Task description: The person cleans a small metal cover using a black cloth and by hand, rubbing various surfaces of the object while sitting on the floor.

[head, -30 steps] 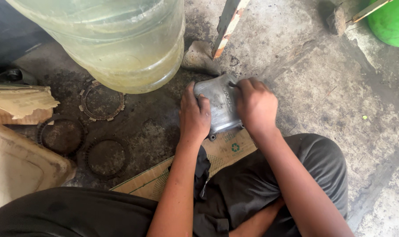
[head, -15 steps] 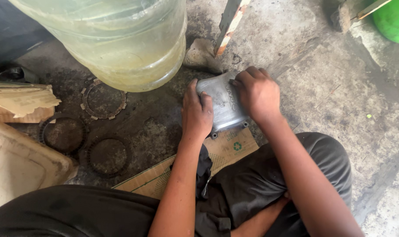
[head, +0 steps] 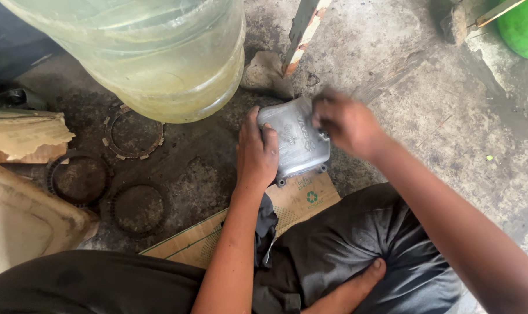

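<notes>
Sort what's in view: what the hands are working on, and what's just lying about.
In hand:
metal cover, steadied by the left hand; right hand at its top edge, blurred.

Lying about:
big water jug, three toothed rings, cardboard sheet, green tub, stone.

A flattened brown cardboard box (head: pixel 241 229) lies on the concrete floor (head: pixel 427 99), partly under the person's legs. Its bare panel bears a small green recycling symbol (head: pixel 312 196) with green print beside it, and thin green lines run along its lower left edge. At the far left, torn pale cardboard (head: pixel 25 136) lies in ragged layers.
</notes>
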